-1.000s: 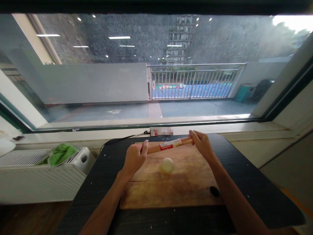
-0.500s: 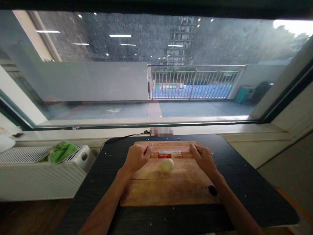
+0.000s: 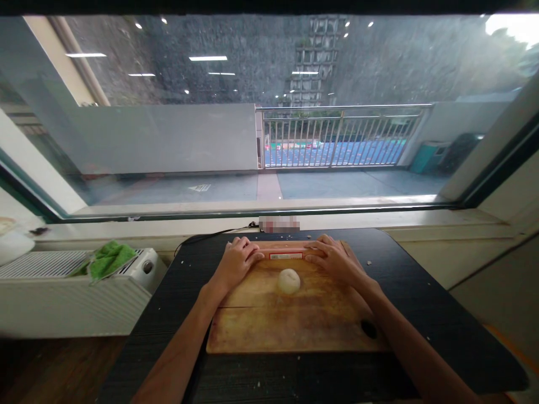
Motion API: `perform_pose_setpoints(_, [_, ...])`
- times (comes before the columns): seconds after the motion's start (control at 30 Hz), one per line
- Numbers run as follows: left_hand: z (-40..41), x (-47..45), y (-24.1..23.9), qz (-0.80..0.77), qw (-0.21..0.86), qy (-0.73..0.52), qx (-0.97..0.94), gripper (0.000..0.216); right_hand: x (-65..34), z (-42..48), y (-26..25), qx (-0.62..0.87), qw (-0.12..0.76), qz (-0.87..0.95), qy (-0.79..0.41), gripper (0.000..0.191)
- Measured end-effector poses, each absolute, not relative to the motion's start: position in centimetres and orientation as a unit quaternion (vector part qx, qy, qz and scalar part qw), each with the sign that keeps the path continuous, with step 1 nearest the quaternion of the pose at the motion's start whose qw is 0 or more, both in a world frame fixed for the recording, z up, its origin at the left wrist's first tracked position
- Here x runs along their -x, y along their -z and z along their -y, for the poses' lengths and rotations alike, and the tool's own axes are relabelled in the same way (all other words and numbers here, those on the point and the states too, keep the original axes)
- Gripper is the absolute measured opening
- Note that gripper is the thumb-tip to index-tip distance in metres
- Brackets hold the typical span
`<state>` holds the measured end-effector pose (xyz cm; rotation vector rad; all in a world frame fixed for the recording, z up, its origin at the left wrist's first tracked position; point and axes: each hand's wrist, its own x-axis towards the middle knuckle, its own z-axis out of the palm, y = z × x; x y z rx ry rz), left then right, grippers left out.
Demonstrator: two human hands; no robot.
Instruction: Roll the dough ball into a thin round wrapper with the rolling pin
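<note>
A wooden rolling pin with a red and white label lies across the far part of the wooden cutting board. My left hand is curled over its left end, the thumb along the near side. On the right end, the fingers of my right hand lie over the pin in the same way. The pin's two tips are hidden under the hands. A pale, rounded ball of dough sits on the board, nearer to me than the pin and apart from both hands.
The board lies on a black table dotted with small crumbs. Beyond it are a windowsill and a large window. A white radiator stands at the left with a green cloth on top. A dark oval hole marks the board's right corner.
The rolling pin has moved slightly away from me, toward the board's far edge, and its label has turned. My hands went from a thumb-on-top grip to fingers draped over it. The dough ball stays put.
</note>
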<state>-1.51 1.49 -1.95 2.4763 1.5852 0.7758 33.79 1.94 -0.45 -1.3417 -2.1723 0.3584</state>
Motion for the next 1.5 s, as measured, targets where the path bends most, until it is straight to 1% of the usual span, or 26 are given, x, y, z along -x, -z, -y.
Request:
perform_pose_setpoints(0.13, [-1.2, 1.2, 1.8, -0.524, 0.035, -0.250, -0.813, 0.030, -33.8, -1.5, 0.5, 0.515, 0.252, 0.815, -0.083, 0.030])
perform_pose_setpoints(0.23, [-1.2, 1.1, 2.0, -0.530, 0.032, -0.258, -0.807, 0.033, -32.4, -0.5, -0.6, 0.514, 0.273, 0.812, -0.053, 0.035])
perform_pose_setpoints(0.33, [-1.3, 1.2, 2.3, -0.534, 0.034, -0.270, -0.801, 0.035, -29.4, 0.7, -2.0, 0.439, 0.294, 0.844, -0.095, 0.042])
perform_pose_setpoints(0.37, [-1.4, 1.2, 2.4, -0.536, 0.033, -0.277, -0.797, 0.034, -28.1, 1.0, -2.4, 0.408, 0.284, 0.861, -0.110, 0.048])
perform_pose_setpoints(0.4, [-1.4, 1.2, 2.5, -0.538, 0.031, -0.285, -0.793, 0.034, -26.7, 1.2, -2.7, 0.382, 0.272, 0.876, -0.115, 0.058])
perform_pose_setpoints(0.47, [-1.5, 1.3, 2.6, -0.544, 0.025, -0.300, -0.783, 0.034, -24.1, 1.3, -2.9, 0.359, 0.242, 0.896, -0.098, 0.090])
perform_pose_setpoints(0.5, [-1.6, 1.3, 2.6, -0.550, 0.021, -0.307, -0.777, 0.035, -23.0, 1.2, -2.8, 0.363, 0.229, 0.899, -0.086, 0.102])
perform_pose_setpoints(0.53, [-1.6, 1.4, 2.6, -0.557, 0.017, -0.313, -0.769, 0.036, -21.9, 1.1, -2.6, 0.368, 0.215, 0.901, -0.077, 0.108])
perform_pose_setpoints(0.6, [-1.8, 1.5, 2.6, -0.571, 0.013, -0.327, -0.753, 0.037, -20.4, 0.7, -2.0, 0.369, 0.185, 0.908, -0.071, 0.112])
perform_pose_setpoints(0.67, [-1.9, 1.8, 2.4, -0.580, 0.020, -0.349, -0.736, 0.037, -19.4, 0.5, -1.2, 0.384, 0.169, 0.906, -0.063, 0.111])
perform_pose_setpoints(0.77, [-2.1, 2.1, 2.1, -0.586, 0.036, -0.397, -0.706, 0.038, -19.1, 0.3, -0.3, 0.393, 0.152, 0.906, -0.047, 0.105])
perform_pose_setpoints(0.9, [-2.0, 2.3, 1.6, -0.579, 0.046, -0.451, -0.678, 0.037, -19.4, 0.4, 0.1, 0.388, 0.142, 0.910, -0.037, 0.101])
perform_pose_setpoints(1.23, [-2.3, 1.6, -0.1, -0.562, 0.073, -0.511, -0.646, 0.039, -19.0, 1.4, 0.4, 0.401, 0.163, 0.901, -0.019, 0.092])
perform_pose_setpoints(1.37, [-2.1, 1.1, -0.7, -0.559, 0.074, -0.526, -0.637, 0.041, -18.8, 1.3, -0.1, 0.396, 0.168, 0.901, -0.054, 0.089])
perform_pose_setpoints(1.43, [-1.5, 0.8, -1.2, -0.554, 0.065, -0.535, -0.635, 0.043, -19.1, 0.8, -0.4, 0.392, 0.180, 0.898, -0.089, 0.082])
perform_pose_setpoints(1.5, [-0.8, 0.5, -2.0, -0.541, 0.050, -0.535, -0.647, 0.044, -19.9, 0.2, -0.5, 0.388, 0.203, 0.890, -0.124, 0.070])
